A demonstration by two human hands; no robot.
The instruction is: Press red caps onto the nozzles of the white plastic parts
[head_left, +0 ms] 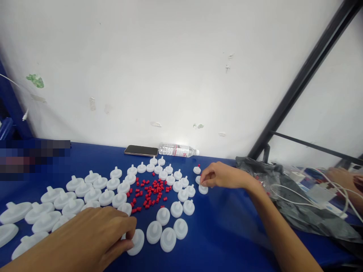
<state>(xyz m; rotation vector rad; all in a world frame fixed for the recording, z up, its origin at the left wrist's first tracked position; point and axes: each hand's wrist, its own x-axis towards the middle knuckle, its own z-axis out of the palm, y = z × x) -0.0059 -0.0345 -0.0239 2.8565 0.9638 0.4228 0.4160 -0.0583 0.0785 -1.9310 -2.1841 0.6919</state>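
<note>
My left hand (113,231), fingers pinched, reaches to a white spouted cap (136,242) at the near edge of the group and grips its stem. To the right, my right hand (217,175) closes its fingertips on the stem of another white disc (203,189). Whether a red piece is between those fingers is hidden. Just behind it stands a white spouted cap (196,170) with a small red tip on its spout. Between the hands, a loose heap of small red tubular caps (153,192) lies inside a ring of white spouted caps (176,209).
A dark phone (141,150) and a clear plastic bottle (177,150) lie along the wall. More white caps (72,206) cover the left of the blue table (224,230). Grey plastic bags (300,211) and a white cable (295,202) lie at right, by another person's hand (344,181).
</note>
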